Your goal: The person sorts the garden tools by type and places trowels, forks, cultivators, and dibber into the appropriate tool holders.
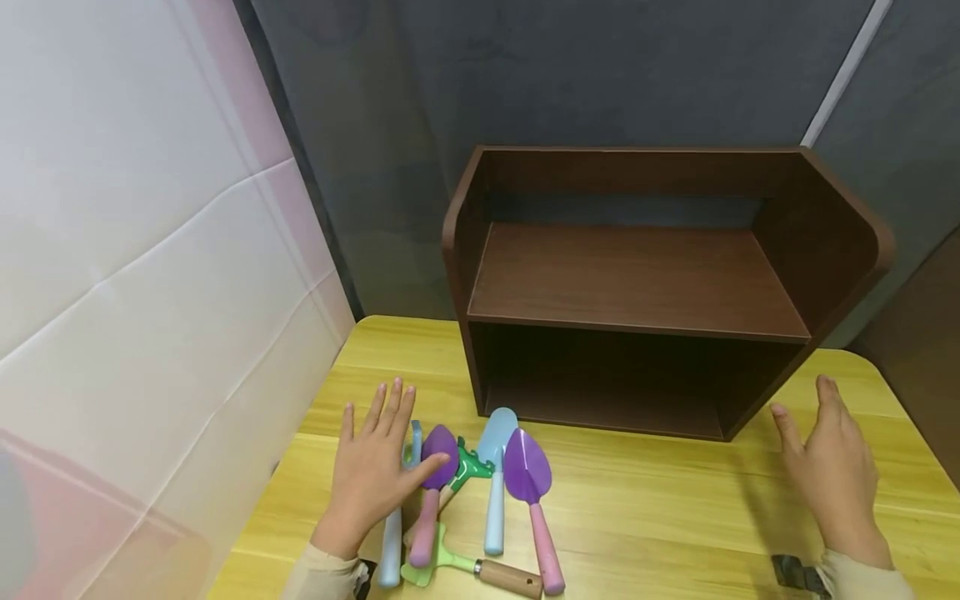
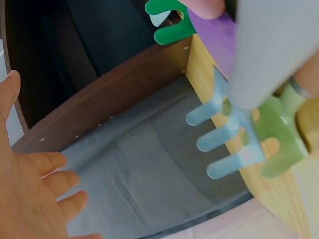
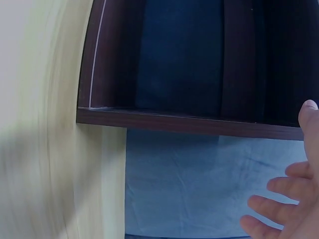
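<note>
My left hand (image 1: 367, 475) is spread with straight fingers, palm down, at the left of a cluster of small garden tools, holding nothing. Nearest to it are a light blue rake (image 1: 392, 546) and a purple trowel (image 1: 440, 454) with a pink handle, both partly covered by others or the hand. Beside them lie a green rake (image 1: 471, 468), a light blue trowel (image 1: 498, 437), another purple trowel (image 1: 527, 467) and a light green tool (image 1: 453, 560) with a wooden handle. My right hand (image 1: 836, 467), fingers extended and thumb apart, is right of the shelf, holding nothing.
A dark brown two-level shelf (image 1: 637, 275) stands at the back of the yellow wood-grain table (image 1: 637, 517). White panels (image 1: 150, 250) rise along the left, and a dark grey cloth (image 1: 600, 75) hangs behind. At far right is a brown surface (image 1: 918, 350).
</note>
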{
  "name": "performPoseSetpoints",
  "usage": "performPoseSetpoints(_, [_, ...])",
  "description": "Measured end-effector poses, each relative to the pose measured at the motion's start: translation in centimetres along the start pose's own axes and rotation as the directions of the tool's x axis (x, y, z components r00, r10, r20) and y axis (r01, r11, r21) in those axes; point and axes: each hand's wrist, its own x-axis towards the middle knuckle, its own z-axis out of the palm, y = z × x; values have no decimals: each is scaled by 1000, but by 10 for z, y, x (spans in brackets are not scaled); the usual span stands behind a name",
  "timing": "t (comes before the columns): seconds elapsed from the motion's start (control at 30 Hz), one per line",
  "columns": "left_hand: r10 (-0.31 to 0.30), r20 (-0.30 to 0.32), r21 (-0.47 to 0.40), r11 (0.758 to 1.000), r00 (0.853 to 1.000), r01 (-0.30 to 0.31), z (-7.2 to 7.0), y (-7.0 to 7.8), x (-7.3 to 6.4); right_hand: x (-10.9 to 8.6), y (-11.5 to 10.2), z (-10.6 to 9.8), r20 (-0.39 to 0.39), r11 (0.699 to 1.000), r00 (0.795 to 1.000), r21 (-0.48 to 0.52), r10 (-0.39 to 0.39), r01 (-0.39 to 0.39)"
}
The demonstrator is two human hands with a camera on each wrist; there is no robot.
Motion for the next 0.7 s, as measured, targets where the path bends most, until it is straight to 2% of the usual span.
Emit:
performPoseSetpoints(0.23, [-11, -51, -15, 1000, 999, 10, 1, -8, -13, 7, -1, 1, 29, 999, 998, 18, 51, -51])
performPoseSetpoints(0.37, [-19, -62, -15, 1000, 998, 18, 2, -12, -21, 9, -1, 2, 54, 996, 996, 42, 77, -79])
performPoseSetpoints(0.7, [-45, -89, -8, 999, 995, 45, 6, -18, -43, 15, 3, 7, 58, 991, 993, 84, 101, -106])
